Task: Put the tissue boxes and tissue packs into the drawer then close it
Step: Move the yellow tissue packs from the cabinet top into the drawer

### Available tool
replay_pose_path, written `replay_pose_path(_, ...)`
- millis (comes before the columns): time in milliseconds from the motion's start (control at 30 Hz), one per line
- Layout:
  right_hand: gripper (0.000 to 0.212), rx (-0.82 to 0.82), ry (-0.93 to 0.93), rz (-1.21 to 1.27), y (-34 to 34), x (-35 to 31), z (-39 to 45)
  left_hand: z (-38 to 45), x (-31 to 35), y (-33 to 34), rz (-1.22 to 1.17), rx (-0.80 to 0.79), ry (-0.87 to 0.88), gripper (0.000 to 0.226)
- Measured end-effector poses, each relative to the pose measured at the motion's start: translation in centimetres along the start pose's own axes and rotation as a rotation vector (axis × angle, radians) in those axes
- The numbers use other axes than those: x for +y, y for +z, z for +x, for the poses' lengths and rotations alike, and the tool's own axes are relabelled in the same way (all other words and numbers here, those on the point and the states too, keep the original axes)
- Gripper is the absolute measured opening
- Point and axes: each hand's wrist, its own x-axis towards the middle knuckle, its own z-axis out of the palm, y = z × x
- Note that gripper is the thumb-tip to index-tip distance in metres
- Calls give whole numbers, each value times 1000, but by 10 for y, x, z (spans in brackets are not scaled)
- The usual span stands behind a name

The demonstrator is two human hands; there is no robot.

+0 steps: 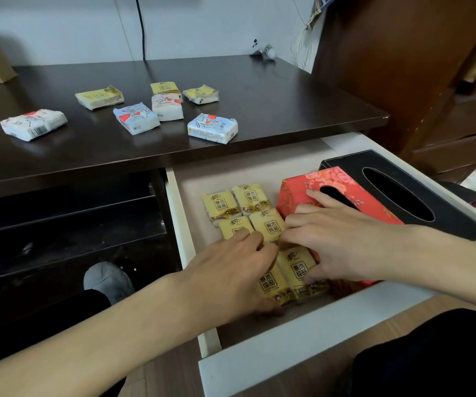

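Left hand (231, 270), palm down inside the open white drawer (302, 336), fingers spread flat over small yellow plastic-wrapped tissue packs (297, 270), pressing rather than gripping; whether any pack is pinched underneath cannot be told. Right hand (342, 242), likewise lowered, fingertips meeting the left over the same packs, thumb against the nearest pack's side, index finger resting on the red floral cardboard tissue box (342, 179). Contents of drawer: roughly six yellow packs in rows at left; red box just beside them; black leather-look tissue box (397, 190) touching it at far right. Remaining outside, on the dark brown wooden desktop (288, 90): seven loose packs, three yellow (99, 97), four white or pale blue with red hearts (212, 128). Status: both boxes stowed, packs about half in, drawer not yet closed. Obscured: near packs under the hands; the red box's front end.
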Motion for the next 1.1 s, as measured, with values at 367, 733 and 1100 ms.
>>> replay_pose_path(367,42,137,-61,188,-11,23,24,3,-36,-23,-70,-5,-185,69)
replay_pose_path(733,32,100,-44,55,-6,20,25,4,-27,-13,7,-1,-132,49)
replay_pose_path(1100,34,12,72,173,-10,40,97,34,-76,-22,64,-9,-294,42)
